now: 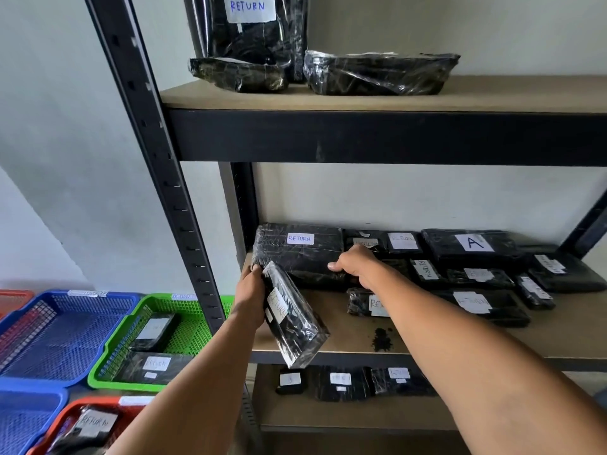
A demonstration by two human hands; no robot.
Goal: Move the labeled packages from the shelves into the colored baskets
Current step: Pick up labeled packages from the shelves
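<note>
The person's left hand [251, 295] holds a flat black wrapped package [293, 318] marked RETURN, its grip curled round the package's upper end so that the package hangs tilted, its lower end past the front edge of the middle shelf [354, 339]. The right hand [353, 262] reaches onto that shelf, its grip closed on the right end of a large black package [300, 254] with a RETURN label, thumb on the front face and fingers over the top. Further right on the same shelf lie more black packages, touching or just beside one another: one with a large label A [471, 246], several smaller ones marked RETURN, and one partly hidden behind the right forearm [364, 302]. A dark smudge [382, 338] marks the shelf board near the front edge. The upper shelf [328, 96] carries two low black bundles and, behind them, an upright black bag [249, 24] labelled RETURN. On the lower shelf [328, 412] three small labelled packages sit in a row; their writing is too blurred to read surely. To the left on the floor stand plastic baskets: a green basket [164, 310] holding two black packages, one marked RETURN, a blue basket [65, 336] beside it, another blue one at the lower left corner, and a red basket [95, 412] with a RETURN package inside.
</note>
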